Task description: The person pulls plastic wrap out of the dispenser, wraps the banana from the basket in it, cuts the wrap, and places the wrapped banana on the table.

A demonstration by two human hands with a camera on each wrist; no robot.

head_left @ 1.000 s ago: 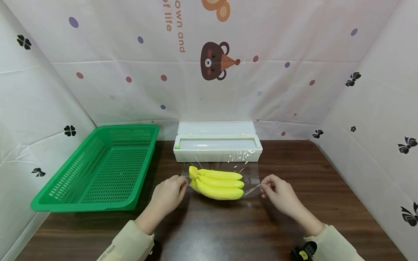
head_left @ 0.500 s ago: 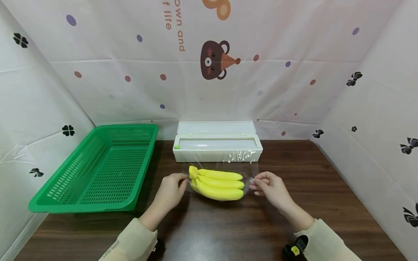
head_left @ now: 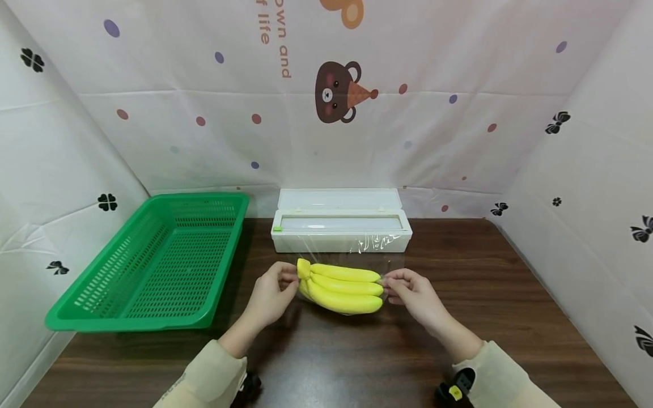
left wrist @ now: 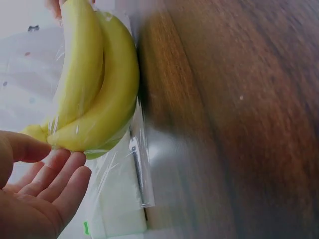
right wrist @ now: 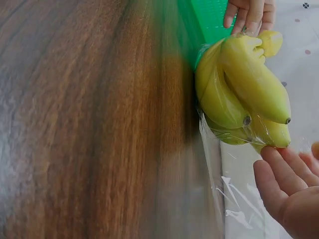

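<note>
Bananas (head_left: 343,288) lie on the table (head_left: 336,362), stem end to the left, just in front of a white box (head_left: 342,214). Table top: dark wood grain. Green basket (head_left: 127,324): at the left, slotted walls, apart from the bananas. White box: lid raised. Clear film (head_left: 374,243): runs from the box front and about the bananas. Left grip (head_left: 272,293): bare hand, fingers relaxed, tips at the stem end. Right grip (head_left: 415,294): also relaxed, straight fingertips touching the opposite end. Green tab (head_left: 277,229): box's left front edge.
</note>
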